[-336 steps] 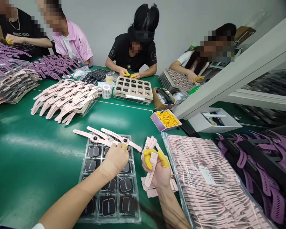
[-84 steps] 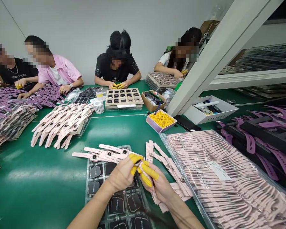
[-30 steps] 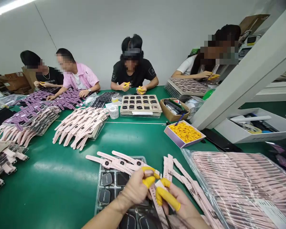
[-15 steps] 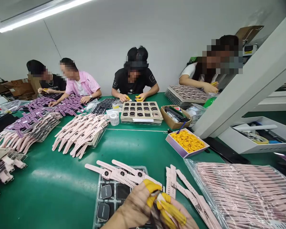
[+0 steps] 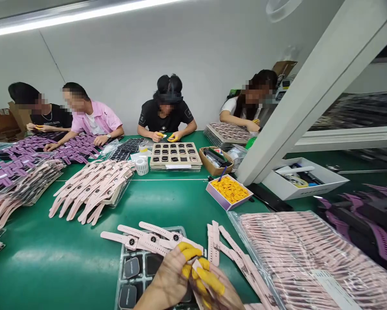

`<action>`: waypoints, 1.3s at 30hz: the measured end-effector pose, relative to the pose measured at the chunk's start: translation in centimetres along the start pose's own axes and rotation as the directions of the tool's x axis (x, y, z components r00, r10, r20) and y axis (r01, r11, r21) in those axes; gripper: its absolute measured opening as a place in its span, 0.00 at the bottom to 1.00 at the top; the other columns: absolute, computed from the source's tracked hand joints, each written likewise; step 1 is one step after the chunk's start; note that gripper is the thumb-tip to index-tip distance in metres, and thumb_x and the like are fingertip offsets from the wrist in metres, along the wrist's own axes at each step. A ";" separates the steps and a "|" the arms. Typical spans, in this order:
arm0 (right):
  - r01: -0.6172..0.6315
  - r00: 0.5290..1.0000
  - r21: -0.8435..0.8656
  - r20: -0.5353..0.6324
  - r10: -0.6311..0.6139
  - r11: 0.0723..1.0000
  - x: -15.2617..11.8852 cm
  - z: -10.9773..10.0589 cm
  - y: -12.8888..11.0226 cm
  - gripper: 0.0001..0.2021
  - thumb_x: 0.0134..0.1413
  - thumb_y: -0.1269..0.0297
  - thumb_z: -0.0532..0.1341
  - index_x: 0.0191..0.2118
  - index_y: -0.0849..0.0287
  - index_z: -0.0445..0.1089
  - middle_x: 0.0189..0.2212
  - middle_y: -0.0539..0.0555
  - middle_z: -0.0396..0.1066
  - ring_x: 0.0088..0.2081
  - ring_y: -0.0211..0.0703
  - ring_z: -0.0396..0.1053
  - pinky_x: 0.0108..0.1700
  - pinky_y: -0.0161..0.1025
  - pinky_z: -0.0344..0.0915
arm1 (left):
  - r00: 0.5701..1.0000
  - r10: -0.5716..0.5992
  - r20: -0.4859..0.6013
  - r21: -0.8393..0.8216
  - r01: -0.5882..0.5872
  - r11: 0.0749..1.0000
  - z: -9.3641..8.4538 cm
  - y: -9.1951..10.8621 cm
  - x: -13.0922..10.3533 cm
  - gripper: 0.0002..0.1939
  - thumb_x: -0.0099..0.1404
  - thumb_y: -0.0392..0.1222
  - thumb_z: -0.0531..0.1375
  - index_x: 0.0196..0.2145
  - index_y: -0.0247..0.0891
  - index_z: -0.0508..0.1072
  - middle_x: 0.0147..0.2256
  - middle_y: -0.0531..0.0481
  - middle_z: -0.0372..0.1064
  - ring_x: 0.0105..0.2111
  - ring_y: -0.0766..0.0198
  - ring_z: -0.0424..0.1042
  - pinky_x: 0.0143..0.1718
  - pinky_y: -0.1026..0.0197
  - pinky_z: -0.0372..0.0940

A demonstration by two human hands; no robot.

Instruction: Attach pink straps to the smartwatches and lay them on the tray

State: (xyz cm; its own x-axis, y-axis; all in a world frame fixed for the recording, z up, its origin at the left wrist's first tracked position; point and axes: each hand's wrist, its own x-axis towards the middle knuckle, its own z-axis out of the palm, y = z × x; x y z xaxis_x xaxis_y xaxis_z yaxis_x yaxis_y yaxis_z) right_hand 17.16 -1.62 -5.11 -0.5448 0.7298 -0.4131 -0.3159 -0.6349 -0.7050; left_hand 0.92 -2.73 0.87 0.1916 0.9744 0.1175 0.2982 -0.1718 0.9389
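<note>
My left hand and my right hand meet at the lower middle, both closed, with yellow finger cots on several fingertips. Between the left fingers is a watch, mostly hidden, with part of its pale pink strap below. A small white piece is pinched in the right fingers; whether it is cloth or paper I cannot tell. Under and behind the hands is a clear compartment tray with dark square watch heads. Pink-strapped watches lie across its far edge.
Loose pink straps and a bagged stack of straps lie right. Beyond are a box of yellow finger cots, a white box and a slanted post. Piled pink watches stand left. Several co-workers sit across the table.
The whole view has turned a little to the right, so the table and co-workers sit further left. Both hands keep their closed grip close together.
</note>
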 end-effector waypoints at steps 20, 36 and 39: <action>0.012 1.000 0.021 0.009 -0.012 1.000 1.0 0.8 0.8 0.30 0.46 0.34 0.71 0.34 0.57 0.65 0.13 0.42 0.54 0.13 0.28 0.41 0.15 0.29 0.40 | 0.979 0.120 0.163 0.369 -0.174 0.913 -1.7 -0.3 -0.3 0.18 0.73 0.40 0.50 0.56 0.38 0.71 0.52 0.40 0.73 0.53 0.57 0.73 0.59 0.53 0.70; 0.327 0.881 -0.943 0.282 -0.379 0.057 -3.4 2.4 -5.9 0.15 0.72 0.59 0.53 0.37 0.59 0.72 0.36 0.56 0.70 0.35 0.44 0.68 0.35 0.39 0.57 | 0.983 -0.124 0.134 0.888 -0.063 0.455 -14.2 4.6 -1.7 0.14 0.73 0.37 0.50 0.45 0.41 0.75 0.44 0.45 0.75 0.45 0.55 0.71 0.50 0.52 0.63; 0.236 0.894 -0.954 0.289 -0.343 -0.187 -2.6 3.3 -4.4 0.12 0.70 0.65 0.55 0.37 0.60 0.73 0.35 0.57 0.72 0.36 0.47 0.70 0.33 0.40 0.55 | 0.974 -0.187 0.126 0.830 0.000 0.557 -15.5 3.1 -3.2 0.12 0.74 0.38 0.49 0.42 0.40 0.73 0.39 0.48 0.75 0.37 0.60 0.70 0.43 0.58 0.62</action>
State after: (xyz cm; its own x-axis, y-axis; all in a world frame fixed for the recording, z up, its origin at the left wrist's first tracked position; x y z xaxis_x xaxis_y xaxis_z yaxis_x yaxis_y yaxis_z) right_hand 17.39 -1.57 0.99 -0.6031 0.7967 0.0386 0.6711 0.5330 -0.5152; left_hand -13.25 -4.14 8.39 0.2484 0.9633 -0.1019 0.9426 -0.2162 0.2547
